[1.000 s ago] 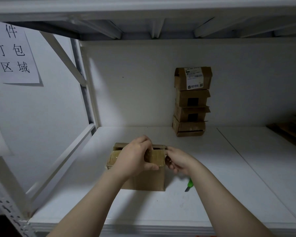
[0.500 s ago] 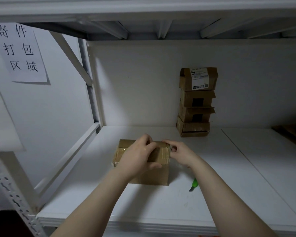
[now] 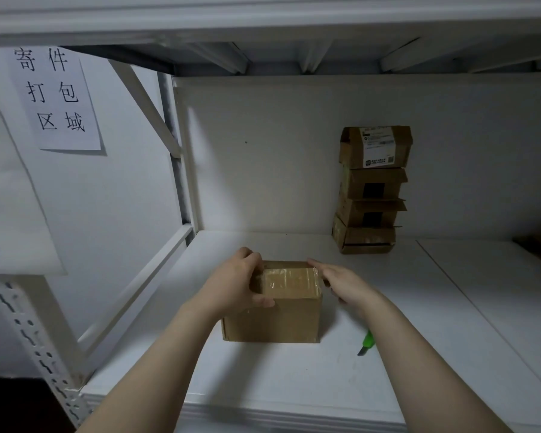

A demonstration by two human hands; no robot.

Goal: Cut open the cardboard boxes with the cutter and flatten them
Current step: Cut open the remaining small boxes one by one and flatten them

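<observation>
The green cutter (image 3: 366,342) lies nearest on the white shelf (image 3: 294,376), just right of the box and partly hidden by the right forearm. A sweep of that arm could knock it off, or a blind reach could meet its tip. The left hand (image 3: 235,285) grips the top left corner of the cardboard box (image 3: 281,317), thumb on the front face. The right hand (image 3: 345,284), fingers fairly straight, touches the top right edge. The box stands upright mid-shelf, its top sealed with glossy clear tape. Farther back, a stack of boxes (image 3: 370,189) stands against the wall.
</observation>
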